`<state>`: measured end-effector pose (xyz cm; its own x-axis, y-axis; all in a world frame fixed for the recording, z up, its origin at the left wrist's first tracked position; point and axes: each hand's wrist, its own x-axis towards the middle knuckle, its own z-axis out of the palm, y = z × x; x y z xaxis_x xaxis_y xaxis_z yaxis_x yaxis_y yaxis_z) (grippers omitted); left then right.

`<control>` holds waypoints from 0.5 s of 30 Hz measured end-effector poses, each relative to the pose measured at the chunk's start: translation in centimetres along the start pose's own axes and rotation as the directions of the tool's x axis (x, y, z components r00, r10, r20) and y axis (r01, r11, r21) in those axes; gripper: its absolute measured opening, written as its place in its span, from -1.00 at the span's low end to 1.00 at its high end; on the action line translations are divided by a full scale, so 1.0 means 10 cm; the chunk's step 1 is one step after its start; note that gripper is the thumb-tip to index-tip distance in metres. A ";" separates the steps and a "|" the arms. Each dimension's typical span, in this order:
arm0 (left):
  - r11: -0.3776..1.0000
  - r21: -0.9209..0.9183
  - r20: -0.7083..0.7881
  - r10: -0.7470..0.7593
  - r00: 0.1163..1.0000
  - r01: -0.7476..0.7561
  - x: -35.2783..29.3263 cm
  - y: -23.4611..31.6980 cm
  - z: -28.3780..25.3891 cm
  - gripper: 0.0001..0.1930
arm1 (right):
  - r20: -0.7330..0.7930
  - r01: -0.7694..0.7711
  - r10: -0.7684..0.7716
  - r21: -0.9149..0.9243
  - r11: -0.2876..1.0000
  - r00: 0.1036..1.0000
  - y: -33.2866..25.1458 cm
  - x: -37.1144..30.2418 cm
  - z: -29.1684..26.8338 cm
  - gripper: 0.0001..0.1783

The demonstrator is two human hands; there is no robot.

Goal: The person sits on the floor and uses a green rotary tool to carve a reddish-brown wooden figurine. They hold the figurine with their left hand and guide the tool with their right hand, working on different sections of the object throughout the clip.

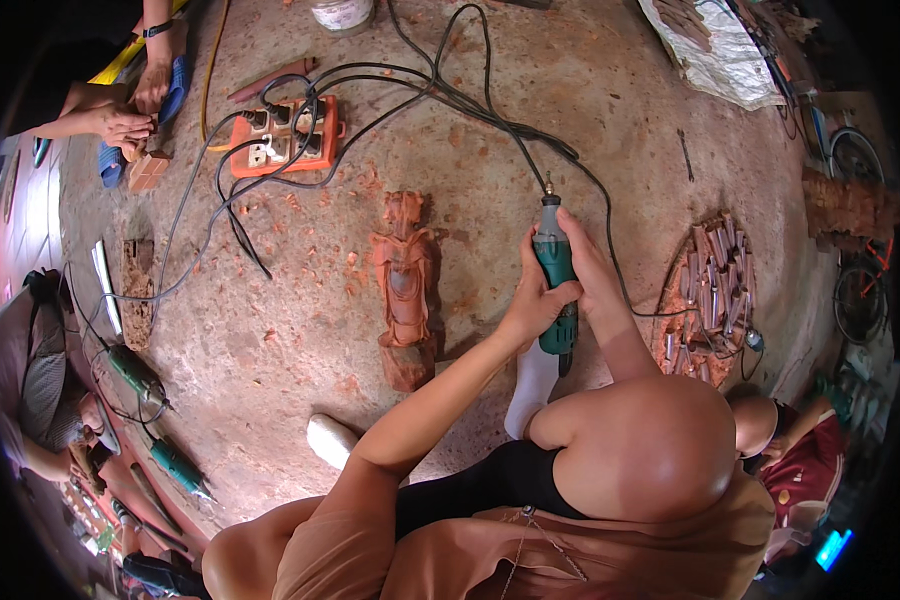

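Observation:
A green and grey rotary grinder [556, 262] is held upright in the picture, its narrow metal tip toward the far side. My left hand [536, 312] wraps round its lower body from the left, the thumb lying across it. On its other side my right hand [594, 268] grips it, fingers along the upper part. A carved reddish wooden figure [406, 285] lies on the floor to the left of the grinder, apart from both hands. Its blocky base points toward me.
Beyond the figure is an orange power strip [335, 131] with tangled black cables [440, 84]. Two green grinders [135, 371] lie at left. Wooden-handled carving tools [720, 275] are heaped at right. At far left, another person's hands [125, 122] hold a wood block [148, 171].

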<state>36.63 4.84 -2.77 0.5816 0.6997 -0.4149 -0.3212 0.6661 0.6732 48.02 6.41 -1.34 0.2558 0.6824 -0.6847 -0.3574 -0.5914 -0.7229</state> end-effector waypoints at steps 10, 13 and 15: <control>0.999 0.000 -0.019 0.037 0.999 -0.037 0.01 -0.04 -0.07 0.04 | 0.060 0.018 -0.016 -0.023 1.000 0.998 0.08 0.08 0.01 -0.54; 0.995 0.078 -0.058 0.062 0.996 -0.058 0.03 -0.11 -0.10 0.04 | 0.099 -0.013 0.009 0.044 0.999 0.995 0.08 0.07 0.04 -0.53; 0.993 0.104 -0.072 0.071 0.995 -0.063 0.03 -0.12 -0.11 0.05 | 0.108 -0.022 0.016 0.051 0.998 0.994 0.09 0.07 0.03 -0.49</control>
<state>36.41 4.56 -4.39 0.5018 0.7620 -0.4095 -0.2781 0.5903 0.7578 47.55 6.49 -2.49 0.1512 0.7153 -0.6822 -0.4086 -0.5832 -0.7021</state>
